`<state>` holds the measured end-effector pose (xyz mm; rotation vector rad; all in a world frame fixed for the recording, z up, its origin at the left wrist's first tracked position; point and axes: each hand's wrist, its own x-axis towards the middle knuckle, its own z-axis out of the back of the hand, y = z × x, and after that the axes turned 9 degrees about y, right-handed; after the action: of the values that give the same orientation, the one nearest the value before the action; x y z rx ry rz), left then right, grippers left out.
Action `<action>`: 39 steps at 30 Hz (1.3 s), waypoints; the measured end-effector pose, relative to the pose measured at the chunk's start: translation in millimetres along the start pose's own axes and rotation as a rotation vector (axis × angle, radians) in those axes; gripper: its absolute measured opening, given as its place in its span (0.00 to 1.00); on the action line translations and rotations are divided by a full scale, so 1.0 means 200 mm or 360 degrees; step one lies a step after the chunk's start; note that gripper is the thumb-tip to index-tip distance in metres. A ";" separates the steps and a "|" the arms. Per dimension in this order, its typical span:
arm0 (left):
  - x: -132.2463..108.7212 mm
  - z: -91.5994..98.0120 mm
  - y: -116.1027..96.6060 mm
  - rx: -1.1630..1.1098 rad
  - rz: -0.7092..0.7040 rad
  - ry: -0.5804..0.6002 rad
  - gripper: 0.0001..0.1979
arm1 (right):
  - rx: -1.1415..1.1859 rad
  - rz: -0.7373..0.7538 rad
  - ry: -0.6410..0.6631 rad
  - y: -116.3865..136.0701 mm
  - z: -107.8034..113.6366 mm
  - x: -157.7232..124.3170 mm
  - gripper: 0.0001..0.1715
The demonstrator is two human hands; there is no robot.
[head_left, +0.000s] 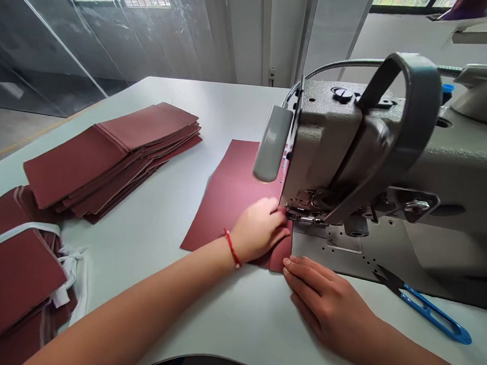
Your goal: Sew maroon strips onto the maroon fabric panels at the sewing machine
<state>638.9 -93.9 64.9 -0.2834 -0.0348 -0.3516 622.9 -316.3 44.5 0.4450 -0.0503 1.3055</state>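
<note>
A maroon leather-like panel (229, 198) lies flat on the table, with a dotted line across it and its right edge beside the sewing machine's (312, 148) presser foot. My left hand (261, 228), a red cord bracelet (232, 248) at its wrist, rests on the panel. Its fingers are curled and gripping the panel's edge close to the foot; the fingertips are partly hidden. Stretched out and held together, the fingers of my right hand (326, 305) touch the panel's near right corner with their tips. The needle itself cannot be made out.
A stack of maroon panels (116, 151) lies at the left. Nearer, maroon bundles (15, 278) are tied with white strips (18, 236). Blue-handled thread snips (426, 309) lie right of my right hand. The white table's (217, 325) front edge curves inward.
</note>
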 end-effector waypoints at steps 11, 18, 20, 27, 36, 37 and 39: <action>-0.28 -0.04 -0.09 -0.0161 -0.0472 -0.0181 0.09 | 0.0270 -0.0270 -0.0023 -0.08 0.03 -0.03 0.16; -0.26 -0.06 -0.10 -0.0095 -0.0410 -0.0293 0.13 | 0.0222 -0.0124 0.0029 -0.07 0.03 -0.01 0.15; -0.26 -0.06 -0.10 -0.0127 -0.0411 -0.0293 0.13 | 0.0211 -0.0098 0.0020 -0.07 0.03 -0.01 0.15; -0.27 -0.06 -0.09 -0.0160 -0.0415 -0.0273 0.12 | 0.0186 -0.0020 0.0023 -0.07 0.02 0.00 0.17; -0.27 -0.08 -0.12 0.0140 -0.0558 -0.0345 0.10 | 0.0098 0.0010 0.0001 -0.05 0.02 0.01 0.18; -0.27 -0.09 -0.12 0.0171 -0.0575 -0.0344 0.11 | 0.0101 0.0008 0.0002 -0.05 0.03 0.01 0.18; -0.28 -0.09 -0.12 0.0238 -0.0604 -0.0328 0.11 | 0.0088 -0.0013 -0.0014 -0.05 0.02 0.00 0.17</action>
<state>577.8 -102.4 49.1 -0.1623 -0.3195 -0.6925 633.1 -319.2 46.4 0.4977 -0.0201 1.2992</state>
